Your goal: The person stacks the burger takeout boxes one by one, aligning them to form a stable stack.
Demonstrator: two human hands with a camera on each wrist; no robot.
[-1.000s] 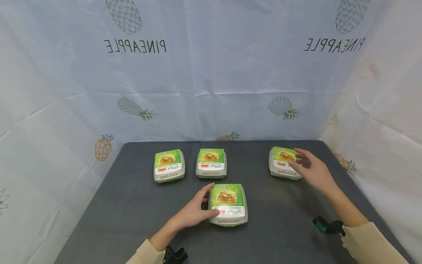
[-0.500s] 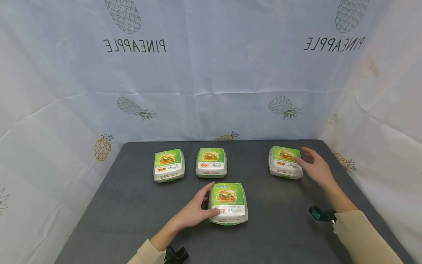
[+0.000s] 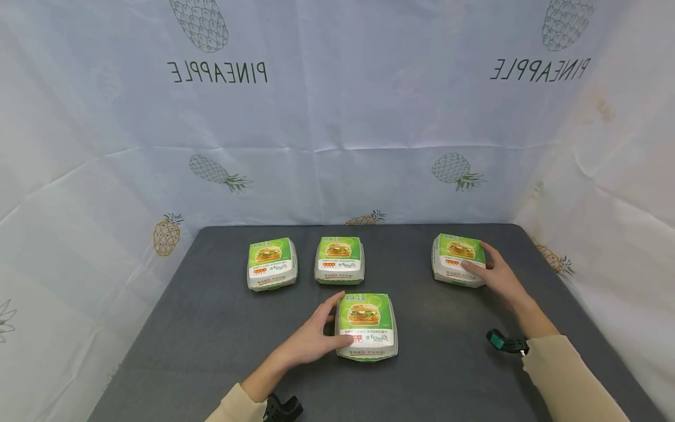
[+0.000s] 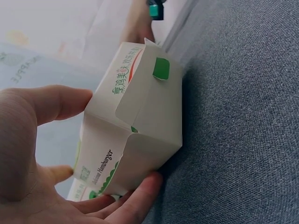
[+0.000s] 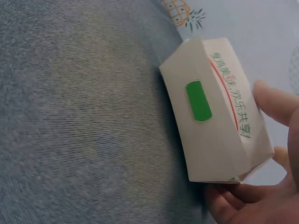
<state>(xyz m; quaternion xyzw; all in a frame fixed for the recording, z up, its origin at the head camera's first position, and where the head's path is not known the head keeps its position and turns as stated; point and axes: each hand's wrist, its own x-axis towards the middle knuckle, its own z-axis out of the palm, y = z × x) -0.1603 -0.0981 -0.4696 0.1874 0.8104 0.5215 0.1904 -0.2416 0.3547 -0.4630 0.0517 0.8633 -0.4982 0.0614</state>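
My left hand (image 3: 311,339) holds the left side of the nearest burger box (image 3: 367,322), a white and green carton with a burger picture on its lid. In the left wrist view, the thumb lies at the lid's edge and the other fingers reach along the side of this box (image 4: 105,154), low near the cloth. At the back right, my right hand (image 3: 501,276) grips the right side of another burger box (image 3: 456,258). Its thumb is at the lid while the fingers bend round the side of the box (image 5: 205,112). Both boxes sit upright and closed.
Two more burger boxes stand at the back, one on the left (image 3: 272,264) and one near the middle (image 3: 339,259). Dark grey cloth covers the table (image 3: 211,346). White pineapple-print curtains (image 3: 337,105) enclose its back and sides.
My right hand drew slightly right off the back-right box, then came back in round its right side. My left hand and the boxes stayed put.
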